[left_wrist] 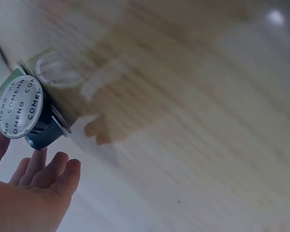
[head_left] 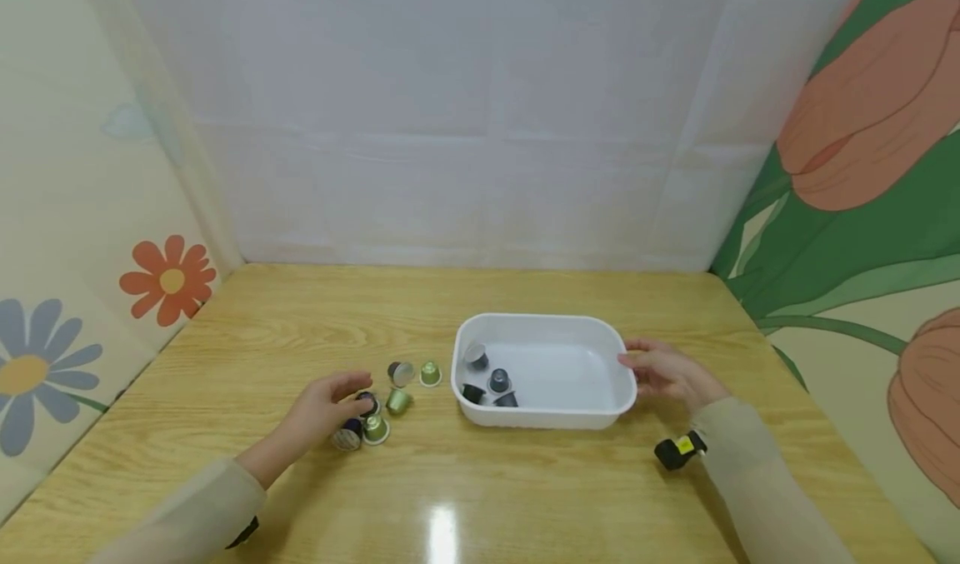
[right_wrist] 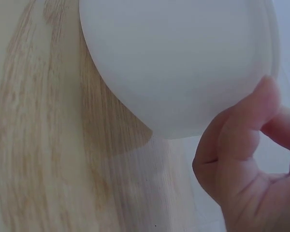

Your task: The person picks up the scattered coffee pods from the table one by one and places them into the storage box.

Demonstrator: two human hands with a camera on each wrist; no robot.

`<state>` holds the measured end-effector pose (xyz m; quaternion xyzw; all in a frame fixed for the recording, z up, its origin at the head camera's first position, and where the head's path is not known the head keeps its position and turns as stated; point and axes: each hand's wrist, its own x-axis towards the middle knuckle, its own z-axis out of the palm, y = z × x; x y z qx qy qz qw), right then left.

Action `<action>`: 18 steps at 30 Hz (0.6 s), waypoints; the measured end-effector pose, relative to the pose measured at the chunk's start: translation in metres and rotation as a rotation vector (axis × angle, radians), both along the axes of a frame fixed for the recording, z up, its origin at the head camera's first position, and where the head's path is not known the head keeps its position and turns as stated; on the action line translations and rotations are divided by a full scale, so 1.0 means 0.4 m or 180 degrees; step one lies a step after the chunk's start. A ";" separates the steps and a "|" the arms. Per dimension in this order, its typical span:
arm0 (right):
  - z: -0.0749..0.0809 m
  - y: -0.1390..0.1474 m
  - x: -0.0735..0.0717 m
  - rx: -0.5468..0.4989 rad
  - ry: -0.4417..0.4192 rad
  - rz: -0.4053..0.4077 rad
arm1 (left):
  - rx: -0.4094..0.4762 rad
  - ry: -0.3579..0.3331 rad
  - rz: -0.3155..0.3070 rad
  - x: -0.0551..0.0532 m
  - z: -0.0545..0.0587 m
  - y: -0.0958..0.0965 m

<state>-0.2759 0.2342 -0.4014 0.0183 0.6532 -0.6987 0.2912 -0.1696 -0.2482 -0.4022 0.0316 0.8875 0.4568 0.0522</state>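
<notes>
The person's left hand [head_left: 322, 410] is poised over a dark purple coffee capsule [head_left: 367, 401], thumb and fingers apart on either side of it; from here I can't tell whether they touch it. Close against that capsule, a lime-green capsule [head_left: 375, 428] stands lid-down, and a navy capsule [head_left: 348, 436] lies tipped, its foil lid [left_wrist: 20, 107] printed COMENG. Just beyond are a green capsule on its side [head_left: 398, 401], a black capsule with a silver lid [head_left: 403, 373], and another green one [head_left: 430, 371] upright near the white plastic tub [head_left: 547, 419]. Over at the tub's far end, the right hand [head_left: 666, 372] has its rim clamped between thumb and fingers. The tub rests on the wood-grain table [head_left: 525, 489], and in its left part sit one upright dark grey capsule [head_left: 499, 379] and three tipped capsules [head_left: 473, 393]
</notes>
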 end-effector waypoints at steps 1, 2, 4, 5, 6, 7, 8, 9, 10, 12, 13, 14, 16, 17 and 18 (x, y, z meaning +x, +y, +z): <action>0.002 0.000 0.001 -0.0002 0.0005 0.0000 | -0.0024 -0.0023 -0.0013 -0.003 -0.004 -0.002; 0.003 -0.001 0.001 0.0005 0.0003 -0.0007 | -0.0034 -0.0050 -0.0016 -0.005 -0.008 -0.004; 0.004 -0.001 0.001 0.0023 0.0008 -0.0001 | -0.0057 -0.0067 -0.0035 -0.009 -0.014 -0.007; 0.004 0.000 0.001 0.0030 0.0013 0.0009 | -0.0066 -0.0074 -0.0043 -0.011 -0.017 -0.009; 0.004 0.000 0.000 0.0043 0.0011 0.0003 | -0.0066 -0.0074 -0.0046 -0.012 -0.018 -0.009; 0.003 0.000 0.000 0.0056 0.0009 0.0005 | -0.0066 -0.0068 -0.0058 -0.013 -0.020 -0.010; 0.002 0.001 -0.001 0.0070 0.0011 0.0006 | -0.0054 -0.0077 -0.0055 -0.014 -0.020 -0.009; 0.002 0.002 0.000 0.0060 0.0015 0.0022 | -0.0061 -0.0076 -0.0066 -0.014 -0.021 -0.010; 0.003 0.002 -0.001 0.0067 0.0009 0.0018 | -0.0062 -0.0093 -0.0055 -0.015 -0.020 -0.010; 0.004 0.001 0.000 0.0065 -0.0004 0.0012 | -0.0094 -0.0120 -0.0045 -0.016 -0.020 -0.010; 0.006 0.000 0.001 0.0066 -0.0011 0.0005 | -0.0112 -0.0129 -0.0040 -0.017 -0.020 -0.010; 0.005 -0.001 0.002 0.0053 -0.0014 0.0000 | -0.0126 -0.0138 -0.0033 -0.018 -0.019 -0.010; 0.004 -0.001 0.001 0.0061 -0.0016 -0.0015 | -0.0169 -0.0130 -0.0021 -0.020 -0.019 -0.011; 0.002 -0.001 0.000 0.0059 -0.0018 -0.0027 | -0.0203 -0.0111 -0.0018 -0.022 -0.020 -0.012; 0.001 -0.001 0.000 0.0059 -0.0021 -0.0039 | -0.0228 -0.0089 -0.0015 -0.022 -0.021 -0.013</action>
